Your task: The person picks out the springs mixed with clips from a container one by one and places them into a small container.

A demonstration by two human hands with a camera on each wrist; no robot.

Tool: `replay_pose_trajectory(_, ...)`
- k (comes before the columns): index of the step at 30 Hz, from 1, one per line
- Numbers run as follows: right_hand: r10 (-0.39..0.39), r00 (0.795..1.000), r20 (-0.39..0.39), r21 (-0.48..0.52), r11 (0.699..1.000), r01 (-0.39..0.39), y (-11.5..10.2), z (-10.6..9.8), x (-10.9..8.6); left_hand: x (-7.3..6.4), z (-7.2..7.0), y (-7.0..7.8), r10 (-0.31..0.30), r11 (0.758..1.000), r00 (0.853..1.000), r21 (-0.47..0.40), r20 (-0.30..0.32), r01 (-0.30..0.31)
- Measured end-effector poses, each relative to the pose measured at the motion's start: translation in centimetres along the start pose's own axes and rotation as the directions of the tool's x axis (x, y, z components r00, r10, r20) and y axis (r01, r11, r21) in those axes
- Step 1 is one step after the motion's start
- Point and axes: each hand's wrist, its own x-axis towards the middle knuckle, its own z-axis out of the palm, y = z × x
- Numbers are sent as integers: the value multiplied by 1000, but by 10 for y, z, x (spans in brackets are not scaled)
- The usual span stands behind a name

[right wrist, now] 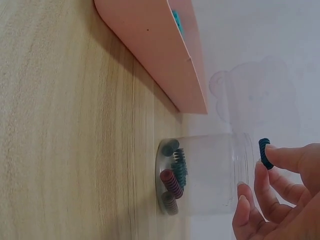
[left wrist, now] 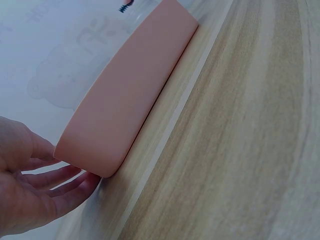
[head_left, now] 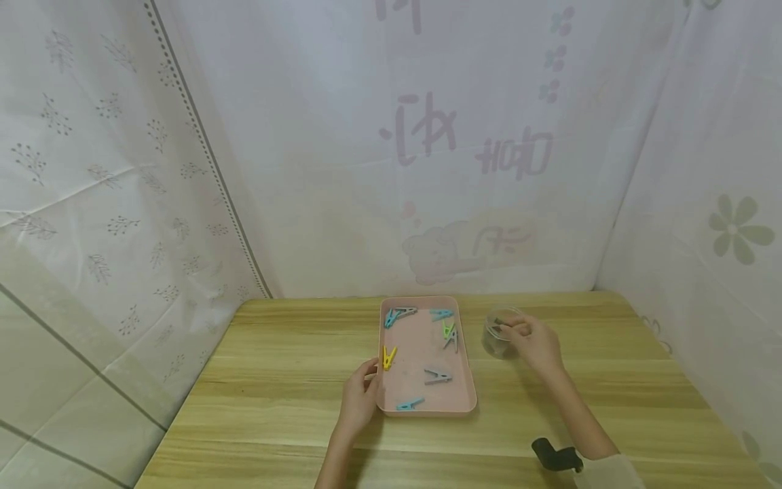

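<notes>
My right hand [head_left: 539,346] pinches a small dark teal coil spring [right wrist: 265,153] between thumb and finger, just outside the mouth of a clear plastic jar [right wrist: 207,172]. Several other springs, one of them a reddish-purple spring [right wrist: 171,183], lie at the bottom of this jar. The other fingers of that hand are right at the jar's rim. My left hand [head_left: 358,401] rests against the left side of a pink tray [head_left: 415,346], its fingers [left wrist: 75,195] loosely bent at the outer wall. Inside the tray lie several clothespins, among them a yellow clothespin [head_left: 388,358] and a grey clothespin [head_left: 438,375].
Both the tray and the jar stand on a wood-grain table [head_left: 275,387]. A printed cloth [head_left: 318,170] hangs behind the table's far edge and along the sides. A black curved object [head_left: 556,456] sits at my right wrist by the sleeve.
</notes>
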Motion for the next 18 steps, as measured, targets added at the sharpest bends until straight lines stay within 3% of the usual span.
replay_pose_trajectory(18,41,999,-11,-45,998,-41,8,1,4,0,-1,-1,15,1000,1000,-17,5,-15)
